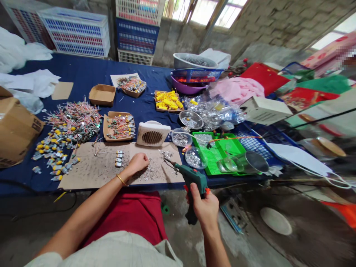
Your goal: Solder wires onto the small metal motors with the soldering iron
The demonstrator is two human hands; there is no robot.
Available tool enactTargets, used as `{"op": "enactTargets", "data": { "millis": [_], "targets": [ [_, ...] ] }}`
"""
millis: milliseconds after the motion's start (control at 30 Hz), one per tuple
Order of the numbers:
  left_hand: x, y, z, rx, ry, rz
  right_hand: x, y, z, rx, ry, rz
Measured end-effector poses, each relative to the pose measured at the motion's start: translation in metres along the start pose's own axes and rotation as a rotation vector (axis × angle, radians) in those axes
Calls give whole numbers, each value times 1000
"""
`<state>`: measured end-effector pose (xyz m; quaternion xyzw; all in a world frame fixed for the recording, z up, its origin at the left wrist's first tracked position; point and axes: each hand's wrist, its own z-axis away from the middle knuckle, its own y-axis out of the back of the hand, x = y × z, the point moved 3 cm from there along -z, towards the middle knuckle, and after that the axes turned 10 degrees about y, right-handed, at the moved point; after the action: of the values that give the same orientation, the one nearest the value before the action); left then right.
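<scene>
The right hand (204,204) is wrapped around the grip of a green soldering gun (191,176), at the near edge of the table (155,79), its barrel pointing left and away over the cardboard (91,168). The gun's tip is at a small heap of metal bits (167,153); whether it touches them I cannot tell. The left hand (139,162) is low over the middle of the cardboard, left of the tip, with its fingers curled in; I cannot tell whether they are pressed together or pinching something. A bracelet (121,180) circles the left wrist. Just left of that hand, four motors (118,158) lie in a row on the cardboard, and dark specks are scattered around it. Beyond the hand, a small fan (152,135) stands tilted at the cardboard's far edge, with a box of wired motors (120,127) to its left. Farther left, loose motors (54,154) spread near a wired heap (75,120). Right of the fan are two clear bowls of metal parts, one farther (181,138) and one nearer (196,157), and then a green basket (213,168). A tray of yellow parts (168,100) sits on the far side, beyond the fan.
</scene>
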<state>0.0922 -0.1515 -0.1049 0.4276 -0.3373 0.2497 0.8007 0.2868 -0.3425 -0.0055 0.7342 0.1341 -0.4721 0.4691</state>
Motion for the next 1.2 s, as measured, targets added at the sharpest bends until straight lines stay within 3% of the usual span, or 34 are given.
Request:
{"op": "enactTargets", "data": {
  "millis": [100,167,267,367,500,600,667,833,967,1200],
  "targets": [
    [-14,18,21,-129,74,229,4,6,6,27,-18,64],
    [-29,42,38,-108,113,356,10,9,8,54,-53,98],
    [-57,81,55,36,168,489,15,1,4,88,-85,84],
    [-90,114,65,221,266,539,7,-23,-7,71,-51,40],
    [-120,140,89,461,209,210,-16,-59,-12,-25,31,-53],
    [-124,144,110,587,124,-171,-30,-77,-8,-78,66,-61],
    [-118,141,112,568,96,-298,-39,-86,-5,-120,100,-50],
    [-103,131,86,390,96,-292,-59,-105,3,-244,177,-44],
    [-104,133,76,272,111,-182,-67,-111,8,-244,266,20],
    [-101,133,69,227,81,-211,-74,-122,10,-339,406,45]
  ]
}}
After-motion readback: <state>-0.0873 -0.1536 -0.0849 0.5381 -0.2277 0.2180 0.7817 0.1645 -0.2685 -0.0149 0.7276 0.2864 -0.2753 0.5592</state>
